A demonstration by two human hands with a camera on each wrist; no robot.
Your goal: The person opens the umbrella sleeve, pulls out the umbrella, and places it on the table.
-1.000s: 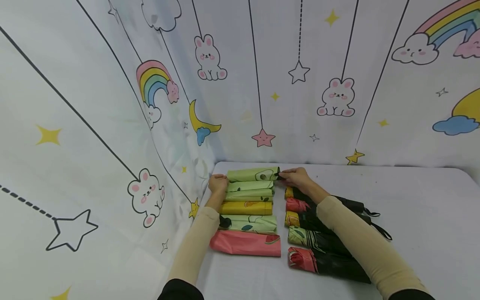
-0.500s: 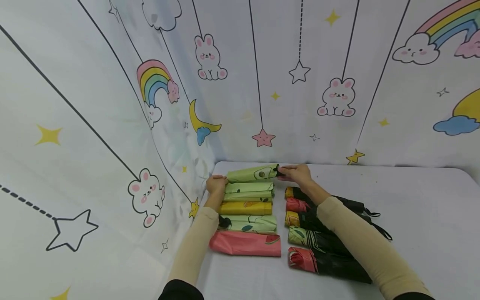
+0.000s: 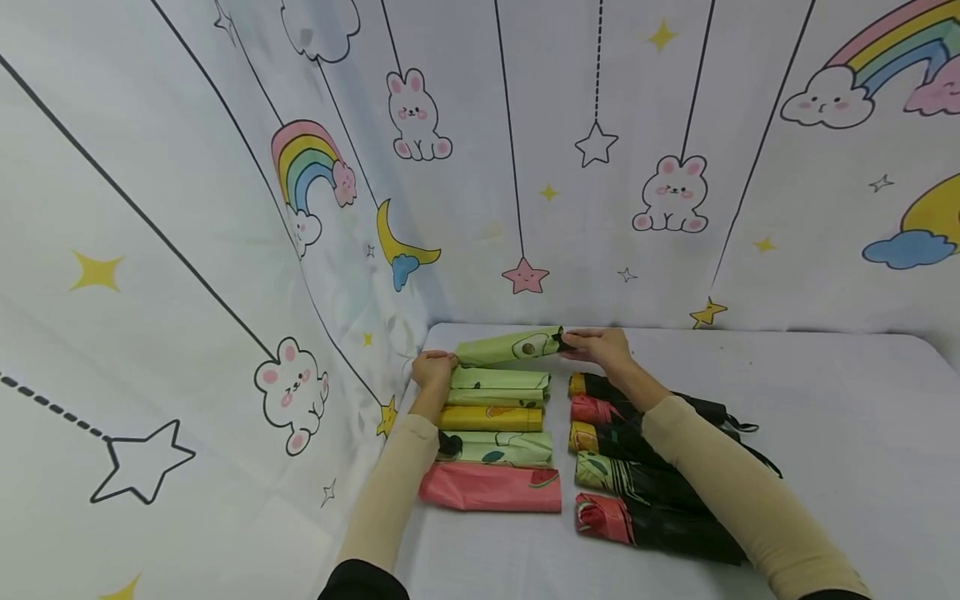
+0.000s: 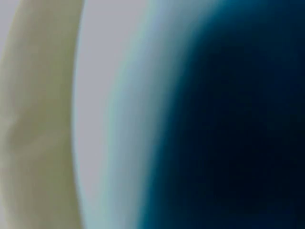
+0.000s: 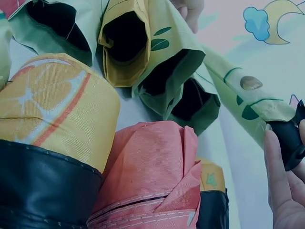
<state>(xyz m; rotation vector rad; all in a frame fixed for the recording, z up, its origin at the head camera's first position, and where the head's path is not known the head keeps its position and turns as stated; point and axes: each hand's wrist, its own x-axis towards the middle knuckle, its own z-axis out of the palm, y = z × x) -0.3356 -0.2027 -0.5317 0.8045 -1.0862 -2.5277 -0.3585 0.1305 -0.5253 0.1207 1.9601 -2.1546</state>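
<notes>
At the far end of the left row, a light green avocado-print fabric sleeve (image 3: 504, 348) is stretched between both hands, its right end raised. My left hand (image 3: 433, 367) grips its left end. My right hand (image 3: 602, 350) pinches a black piece (image 5: 287, 139) at the sleeve's other mouth, fingertips right against it. In the right wrist view the right hand (image 5: 285, 186) shows at the edge. Nearer in this row lie two more green sleeves (image 3: 498, 378), a yellow one (image 3: 495, 417), another green one (image 3: 510, 448) and a red one (image 3: 487, 487). Several have hollow, dark mouths.
To the right lie several rolled black bundles that look like folded umbrellas, with red (image 3: 603, 518), green (image 3: 592, 472) and yellow ends (image 3: 582, 438), some with straps (image 3: 763, 461). A white cloth (image 3: 840, 433) covers the table; printed curtains (image 3: 465, 208) stand behind and left.
The right hand has lifted the sleeve's right end slightly, so the sleeve now slants upward to the right. The left hand keeps its grip, nearly unmoved.
</notes>
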